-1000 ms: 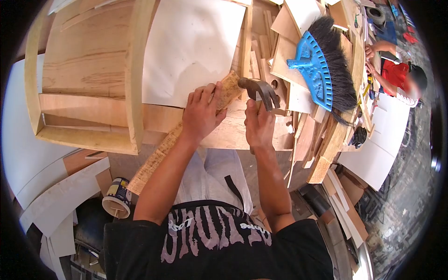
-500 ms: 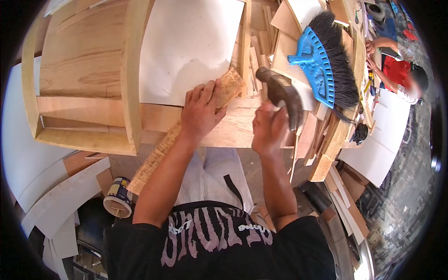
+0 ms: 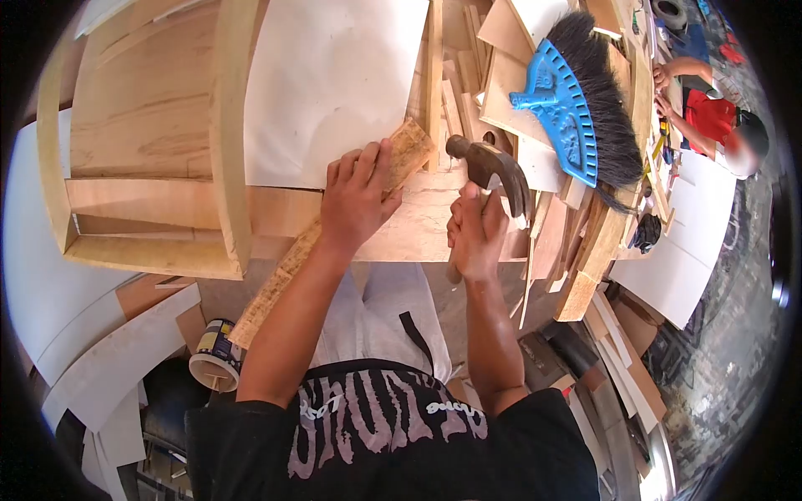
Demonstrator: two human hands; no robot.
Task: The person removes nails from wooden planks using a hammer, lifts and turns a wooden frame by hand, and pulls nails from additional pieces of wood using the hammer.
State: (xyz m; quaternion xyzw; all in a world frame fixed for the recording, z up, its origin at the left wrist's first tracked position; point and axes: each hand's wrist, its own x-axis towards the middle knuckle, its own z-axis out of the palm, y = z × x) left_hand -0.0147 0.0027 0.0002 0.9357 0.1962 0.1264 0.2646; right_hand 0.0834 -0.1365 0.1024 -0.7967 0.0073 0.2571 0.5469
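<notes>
My left hand [image 3: 357, 194] is wrapped over a rough wooden board [image 3: 280, 288] that slants from beside my left forearm up to the right. The board's upper end shows beyond my fingers, over the workbench edge [image 3: 401, 238]. In my right hand [image 3: 478, 232] is the handle of a claw hammer [image 3: 494, 174]. Its dark head is above my fist, with the striking face to the left, apart from the board's end. A white panel [image 3: 334, 92] lies beyond my left hand.
At the left stands a curved wooden frame [image 3: 230, 150]. A blue broom head [image 3: 568, 117] with black bristles rests on wood offcuts [image 3: 543, 242] at the right. A paint bucket [image 3: 215, 359] is at lower left. Another person [image 3: 710, 117] in red works at far right.
The hammer swung from near the board's end up and to the right, then came back slightly left. My left hand stays on the board.
</notes>
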